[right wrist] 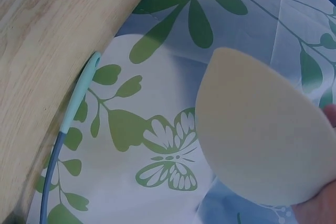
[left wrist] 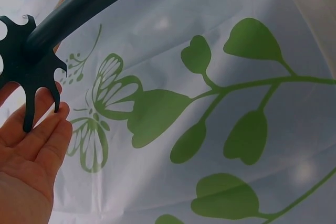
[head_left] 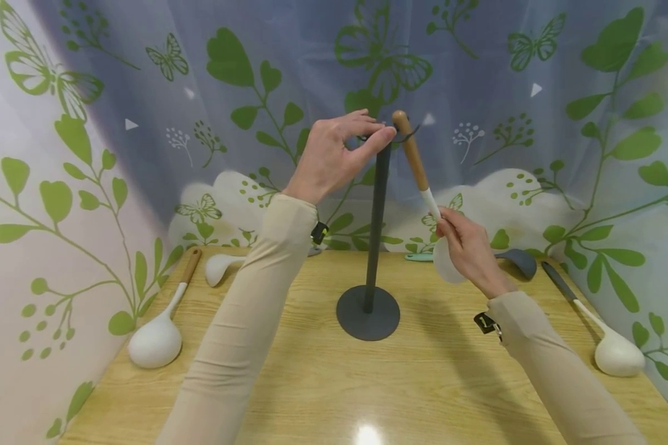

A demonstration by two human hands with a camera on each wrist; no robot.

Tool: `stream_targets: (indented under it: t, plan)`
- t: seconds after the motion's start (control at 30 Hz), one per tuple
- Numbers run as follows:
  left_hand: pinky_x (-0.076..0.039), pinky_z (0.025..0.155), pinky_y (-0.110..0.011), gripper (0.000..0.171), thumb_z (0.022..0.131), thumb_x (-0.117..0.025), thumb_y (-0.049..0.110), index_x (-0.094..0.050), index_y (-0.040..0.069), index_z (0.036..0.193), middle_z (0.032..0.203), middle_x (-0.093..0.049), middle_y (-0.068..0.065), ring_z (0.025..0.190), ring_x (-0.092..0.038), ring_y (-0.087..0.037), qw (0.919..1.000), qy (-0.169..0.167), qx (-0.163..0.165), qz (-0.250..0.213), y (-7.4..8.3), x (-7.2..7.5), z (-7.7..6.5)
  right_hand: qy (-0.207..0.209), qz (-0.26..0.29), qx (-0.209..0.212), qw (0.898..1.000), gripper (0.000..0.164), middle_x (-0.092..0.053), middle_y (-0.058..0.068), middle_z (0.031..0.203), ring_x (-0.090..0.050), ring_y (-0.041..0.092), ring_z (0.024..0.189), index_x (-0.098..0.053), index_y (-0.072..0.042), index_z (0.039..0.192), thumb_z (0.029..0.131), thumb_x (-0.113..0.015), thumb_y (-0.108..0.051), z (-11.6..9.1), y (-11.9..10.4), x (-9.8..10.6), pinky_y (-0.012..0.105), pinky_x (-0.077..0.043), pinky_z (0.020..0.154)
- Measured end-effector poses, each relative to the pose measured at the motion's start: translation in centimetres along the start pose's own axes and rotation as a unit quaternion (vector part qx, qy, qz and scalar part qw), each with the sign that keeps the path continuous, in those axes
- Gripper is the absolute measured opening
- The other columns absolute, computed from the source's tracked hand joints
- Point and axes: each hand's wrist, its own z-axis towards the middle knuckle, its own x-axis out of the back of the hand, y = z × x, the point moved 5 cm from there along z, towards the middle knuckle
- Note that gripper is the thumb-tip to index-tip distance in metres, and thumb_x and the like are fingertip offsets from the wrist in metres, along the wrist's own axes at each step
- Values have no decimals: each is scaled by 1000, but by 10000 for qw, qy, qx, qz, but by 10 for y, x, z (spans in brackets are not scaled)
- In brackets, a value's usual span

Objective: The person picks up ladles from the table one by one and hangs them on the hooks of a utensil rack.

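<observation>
A dark utensil stand (head_left: 375, 235) rises from a round base, with hooks (left wrist: 44, 77) circling its top. My left hand (head_left: 336, 151) is at that top, its thumb and fingertips beside the hooks; in the left wrist view the fingers (left wrist: 39, 142) reach out fairly straight behind them. Lower down on the right, my right hand (head_left: 467, 247) grips a ladle (head_left: 414, 162) by its white neck. Its wooden handle tilts upward, the end overlapping a hook at the stand's top. The broad pale head of the ladle (right wrist: 262, 129) points downward, partly covered by the hand.
On the wooden table (head_left: 312, 383) lie a wooden-handled white ladle (head_left: 156, 340) at left and a dark-handled white ladle (head_left: 618, 355) at right. Along the back are another white ladle (head_left: 218, 269), a teal-handled utensil (right wrist: 81, 95) and a dark ladle (head_left: 520, 262). A patterned curtain (head_left: 479, 74) hangs behind.
</observation>
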Motion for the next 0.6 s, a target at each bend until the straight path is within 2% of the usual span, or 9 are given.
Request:
stream_targets:
  t: [0.33,0.6]
  plan:
    - [-36,104,-22,34,91,-59,44,-73,17,108,113,-70,0,122,-43,0,9999,39,120,-34,-1,0,0,-17,58,36,10000,23,-66,16,83,-61,28,77,-61,-4,117,98,-49,-8,0,2,-4,55,-53,69]
    - [-34,106,-23,34,91,-59,43,-73,17,107,110,-71,-1,123,-41,1,9999,64,103,-104,0,-1,0,-105,227,324,9992,24,-64,12,81,-59,27,68,-60,-5,119,97,-49,-3,0,2,-15,49,-51,65]
